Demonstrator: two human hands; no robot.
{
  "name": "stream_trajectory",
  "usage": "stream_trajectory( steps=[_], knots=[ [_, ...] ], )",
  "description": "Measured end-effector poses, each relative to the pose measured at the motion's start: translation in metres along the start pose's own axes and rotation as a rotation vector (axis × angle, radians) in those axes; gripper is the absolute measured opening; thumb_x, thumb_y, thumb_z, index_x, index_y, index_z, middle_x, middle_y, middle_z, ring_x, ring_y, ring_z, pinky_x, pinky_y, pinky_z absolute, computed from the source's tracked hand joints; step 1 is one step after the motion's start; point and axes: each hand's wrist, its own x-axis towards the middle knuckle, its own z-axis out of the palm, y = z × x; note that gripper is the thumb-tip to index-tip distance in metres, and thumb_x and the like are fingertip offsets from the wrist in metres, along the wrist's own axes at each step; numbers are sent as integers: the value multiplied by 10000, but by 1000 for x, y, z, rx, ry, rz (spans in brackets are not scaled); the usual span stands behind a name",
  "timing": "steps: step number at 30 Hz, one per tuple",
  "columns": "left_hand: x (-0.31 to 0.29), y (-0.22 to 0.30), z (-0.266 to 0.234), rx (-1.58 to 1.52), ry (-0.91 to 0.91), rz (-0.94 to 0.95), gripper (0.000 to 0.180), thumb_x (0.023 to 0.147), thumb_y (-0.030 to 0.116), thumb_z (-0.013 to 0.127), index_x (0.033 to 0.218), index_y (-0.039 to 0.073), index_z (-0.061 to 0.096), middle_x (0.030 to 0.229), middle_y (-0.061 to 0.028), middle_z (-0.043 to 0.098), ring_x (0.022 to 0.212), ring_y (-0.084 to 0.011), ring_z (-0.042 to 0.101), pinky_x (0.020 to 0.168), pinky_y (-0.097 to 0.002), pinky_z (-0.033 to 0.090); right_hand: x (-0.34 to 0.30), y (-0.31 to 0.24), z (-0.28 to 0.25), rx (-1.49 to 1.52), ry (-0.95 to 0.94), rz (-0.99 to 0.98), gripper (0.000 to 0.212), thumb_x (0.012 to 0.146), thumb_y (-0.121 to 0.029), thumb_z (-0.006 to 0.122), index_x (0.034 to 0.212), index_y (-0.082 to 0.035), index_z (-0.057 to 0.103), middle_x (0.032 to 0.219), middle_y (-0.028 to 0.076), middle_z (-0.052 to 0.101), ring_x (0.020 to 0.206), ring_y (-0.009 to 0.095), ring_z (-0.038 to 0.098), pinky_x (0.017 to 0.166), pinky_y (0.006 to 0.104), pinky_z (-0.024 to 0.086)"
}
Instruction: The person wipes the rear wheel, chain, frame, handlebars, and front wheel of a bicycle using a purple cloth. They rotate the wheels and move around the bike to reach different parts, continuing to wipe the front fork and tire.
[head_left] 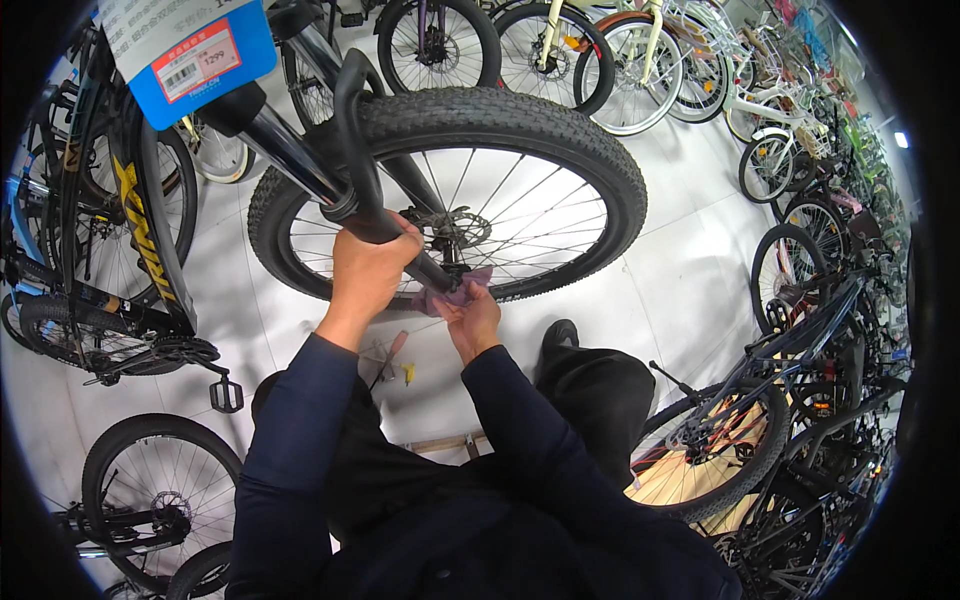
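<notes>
A bicycle's black suspension fork slants down in front of me, with its front wheel between the legs. My left hand is wrapped round the lower part of the near fork leg. At that leg's bottom end, my right hand holds a purplish cloth against the wheel's axle end. The cloth hides part of the axle end. Beyond it, the disc rotor and spokes show at the hub. A blue and white tag with a red label hangs over the upper fork.
On the floor below my hands lie a few small tools, one with a reddish handle and a small yellow piece. Bicycles stand all round: a black frame at left, a row of wheels behind, and a bicycle at right.
</notes>
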Motion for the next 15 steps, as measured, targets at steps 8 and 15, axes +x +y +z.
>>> stream_trajectory(
  steps=[8, 15],
  knots=[
    [3, -6, 1, -17, 1, 10, 125, 788, 117, 739, 834, 6, 704, 760, -54, 708, 723, -149, 647, 706, -307, 504, -19, -21, 7, -1075, 49, -703, 224, 952, -160, 631, 784, -20, 579, 721, 67, 580, 703, 192, 529, 642, 360, 430],
    [2, -5, 1, -14, -12, -18, 108, 800, 34, 764, 864, 14, 679, 836, -34, 691, 801, -123, 643, 768, -285, 506, -44, -43, 52, -1302, -289, -1053, 271, 932, -138, 642, 734, -10, 510, 740, 209, 633, 686, 390, 610, 630, 466, 447]
  ],
)
